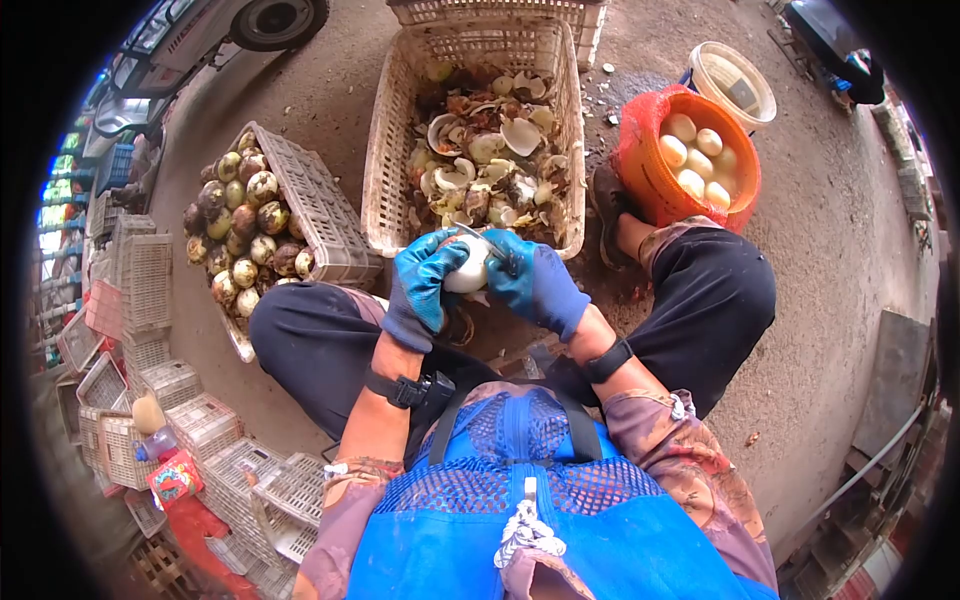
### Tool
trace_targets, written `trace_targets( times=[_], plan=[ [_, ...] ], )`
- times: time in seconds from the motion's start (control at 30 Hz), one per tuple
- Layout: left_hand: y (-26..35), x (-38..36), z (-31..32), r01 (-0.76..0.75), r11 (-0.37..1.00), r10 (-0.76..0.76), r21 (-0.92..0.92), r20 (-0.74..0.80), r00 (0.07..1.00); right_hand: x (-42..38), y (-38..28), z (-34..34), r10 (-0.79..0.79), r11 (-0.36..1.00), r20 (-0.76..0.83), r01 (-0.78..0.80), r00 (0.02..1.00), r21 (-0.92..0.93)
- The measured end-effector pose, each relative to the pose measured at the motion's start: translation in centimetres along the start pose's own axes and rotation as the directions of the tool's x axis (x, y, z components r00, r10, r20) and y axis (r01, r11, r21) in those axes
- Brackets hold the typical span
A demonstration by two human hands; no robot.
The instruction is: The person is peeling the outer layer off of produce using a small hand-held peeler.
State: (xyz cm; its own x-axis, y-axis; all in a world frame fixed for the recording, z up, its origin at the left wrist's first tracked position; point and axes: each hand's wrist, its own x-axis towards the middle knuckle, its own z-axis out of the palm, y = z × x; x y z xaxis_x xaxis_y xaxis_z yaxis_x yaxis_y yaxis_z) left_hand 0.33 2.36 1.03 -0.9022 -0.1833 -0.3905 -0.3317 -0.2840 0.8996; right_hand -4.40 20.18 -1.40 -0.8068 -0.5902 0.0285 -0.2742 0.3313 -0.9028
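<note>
My left hand [428, 275], in a blue-green coated glove, is closed around a round, pale white peeled fruit or vegetable [466, 272]. My right hand [533, 282], gloved alike, grips a small knife [474, 235] whose thin blade lies across the top of the white piece. Both hands meet between my knees, close to the near rim of a dirty, pale plastic crate [374, 190]. Inside that crate lie many peelings [480, 175], some curved and white inside, others brown or yellow-green.
At left, a tilted crate [320, 205] holds many unpeeled brown-green round pieces [240, 225]. An orange bucket [640, 150] at right contains several pale peeled ones in cloudy liquid; a white bucket [765, 100] stands behind it. Stacked crates [148, 280] line the far left, near a vehicle wheel [277, 22].
</note>
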Motion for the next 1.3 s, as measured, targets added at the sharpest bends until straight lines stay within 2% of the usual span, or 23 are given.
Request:
trace_targets(
  times=[0.07,0.13,0.27,0.33,0.43,0.47,0.5,0.53,0.57,0.63,0.67,0.7,0.73,0.8,0.9,1.0,1.03,1.1,1.13,1.17,1.27,1.3],
  plan=[
    [1.0,-0.4,0.3,0.078,0.997,-0.078,-0.018,0.007,0.997,0.2,0.1,0.2,0.018,0.997,-0.019,-0.016,1.0,0.074],
    [1.0,-0.3,0.5,0.066,0.998,-0.066,-0.011,-0.016,0.998,0.3,0.3,0.6,0.018,0.994,-0.072,-0.01,0.997,0.11],
    [-0.2,0.5,-0.5,-0.028,0.999,0.027,0.022,0.032,0.999,0.4,0.2,0.7,0.074,0.997,-0.037,-0.073,0.997,0.016],
    [-0.8,0.8,-0.8,-0.021,1.0,0.02,0.022,0.037,0.999,0.4,0.2,0.6,0.082,0.996,-0.035,-0.083,0.996,-0.028],
    [-0.8,0.9,-0.7,-0.013,1.0,0.013,-0.006,0.057,0.998,0.7,0.4,0.6,0.19,0.981,-0.008,-0.189,0.982,0.047],
    [-0.6,0.8,-0.5,-0.01,1.0,0.012,-0.019,0.066,0.998,0.9,1.2,0.9,0.185,0.975,-0.037,-0.179,0.982,0.132],
    [0.0,0.4,-0.7,0.071,0.997,-0.069,-0.021,0.105,0.992,1.2,2.5,1.5,0.184,0.962,-0.067,-0.166,0.981,0.217],
    [0.3,0.1,-0.2,0.067,0.994,-0.056,-0.088,0.122,0.991,1.5,3.1,1.8,0.187,0.943,-0.1,-0.149,0.977,0.299],
    [0.4,-0.2,0.5,0.064,0.986,-0.043,-0.154,0.138,0.989,1.9,3.6,2.2,0.208,0.863,-0.062,-0.153,0.976,0.482],
    [0.4,0.3,0.2,0.044,0.969,0.0,-0.244,0.177,0.984,1.8,3.6,2.1,0.276,0.716,-0.1,-0.135,0.956,0.685],
    [0.2,0.6,-0.2,0.057,0.943,-0.011,-0.328,0.139,0.99,1.9,2.5,1.5,0.305,0.627,-0.109,-0.114,0.946,0.77],
    [0.0,0.8,-0.5,0.073,0.918,-0.039,-0.389,0.095,0.995,1.5,1.5,0.1,0.429,0.54,-0.072,-0.191,0.9,0.82],
    [-0.1,1.0,-0.9,0.084,0.889,-0.069,-0.449,0.049,0.996,1.3,0.5,-1.2,0.508,0.446,0.031,-0.294,0.861,0.845],
    [-1.3,1.7,-1.6,0.03,0.898,-0.012,-0.438,0.044,0.999,1.4,-0.9,-2.5,0.48,0.42,0.128,-0.356,0.868,0.835],
    [-1.7,1.7,-0.5,0.023,0.875,0.005,-0.483,0.057,0.998,1.4,-2.4,-1.8,0.272,0.504,0.158,-0.281,0.949,0.817],
    [-0.9,0.8,0.0,0.106,0.868,-0.052,-0.486,0.124,0.991,1.1,-1.7,-1.9,0.316,0.438,0.173,-0.305,0.933,0.846],
    [-1.0,0.9,-0.3,0.138,0.862,-0.075,-0.488,0.146,0.986,1.2,-2.4,-1.9,0.38,0.445,0.114,-0.29,0.918,0.847],
    [-1.9,1.2,-0.7,0.2,0.817,-0.153,-0.541,0.131,0.979,1.7,-0.1,-0.4,0.295,0.822,-0.128,-0.184,0.947,0.539],
    [-2.4,1.3,-0.7,0.228,0.775,-0.213,-0.59,0.096,0.972,2.1,0.4,-0.1,0.211,0.938,-0.224,-0.133,0.951,0.32],
    [-2.8,1.4,-0.8,0.251,0.729,-0.274,-0.637,0.064,0.959,2.2,0.7,-0.7,0.138,0.99,-0.282,-0.141,0.949,0.01],
    [-2.5,1.6,-0.7,0.257,0.62,-0.269,-0.741,0.106,0.957,2.3,2.6,0.3,0.313,0.904,-0.353,-0.162,0.882,0.396],
    [-2.7,1.8,-1.0,0.238,0.613,-0.266,-0.753,0.087,0.96,1.9,3.1,0.6,0.288,0.905,-0.373,-0.124,0.882,0.407]
  ],
)
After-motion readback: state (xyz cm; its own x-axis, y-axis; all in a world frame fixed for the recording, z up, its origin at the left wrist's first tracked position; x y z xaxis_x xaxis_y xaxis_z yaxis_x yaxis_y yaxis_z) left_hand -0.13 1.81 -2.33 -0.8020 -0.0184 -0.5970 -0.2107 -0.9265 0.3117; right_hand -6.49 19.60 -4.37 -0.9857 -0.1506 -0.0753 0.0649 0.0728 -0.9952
